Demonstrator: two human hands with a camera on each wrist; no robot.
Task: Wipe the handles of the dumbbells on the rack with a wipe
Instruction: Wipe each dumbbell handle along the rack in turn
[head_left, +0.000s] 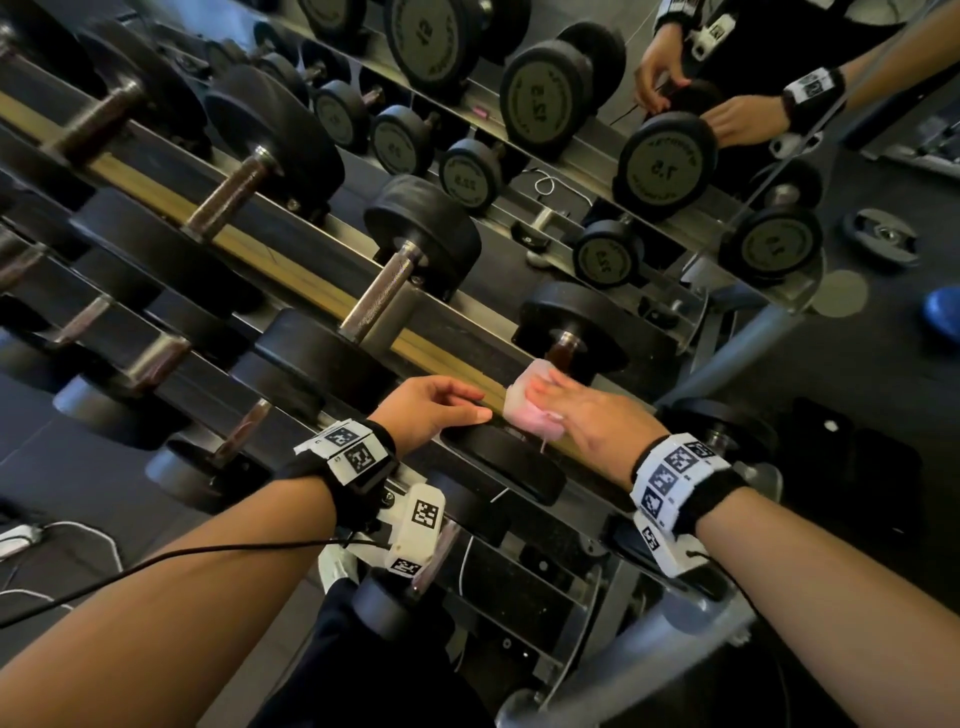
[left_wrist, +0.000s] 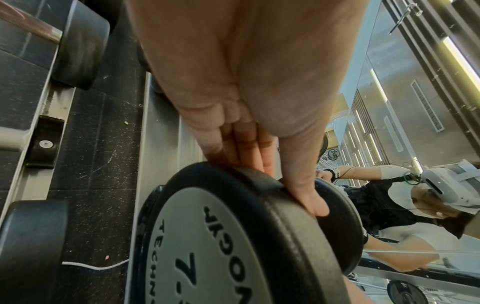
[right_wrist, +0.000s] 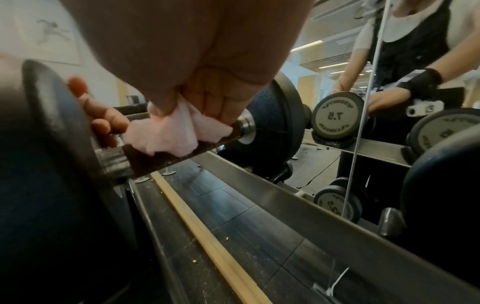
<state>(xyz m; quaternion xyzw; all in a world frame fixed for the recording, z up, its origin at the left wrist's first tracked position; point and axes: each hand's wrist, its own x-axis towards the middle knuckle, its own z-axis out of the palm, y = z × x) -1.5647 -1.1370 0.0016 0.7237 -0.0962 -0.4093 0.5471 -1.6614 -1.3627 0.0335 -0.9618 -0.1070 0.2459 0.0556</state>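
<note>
The wiping is under way on the 7.5 dumbbell at the rack's end: the right hand curls round the wipe, pressed on the handle. The left hand, fingers straight, steadies the near weight. Next, I'd say, comes the bare handle beyond the left hand
</note>
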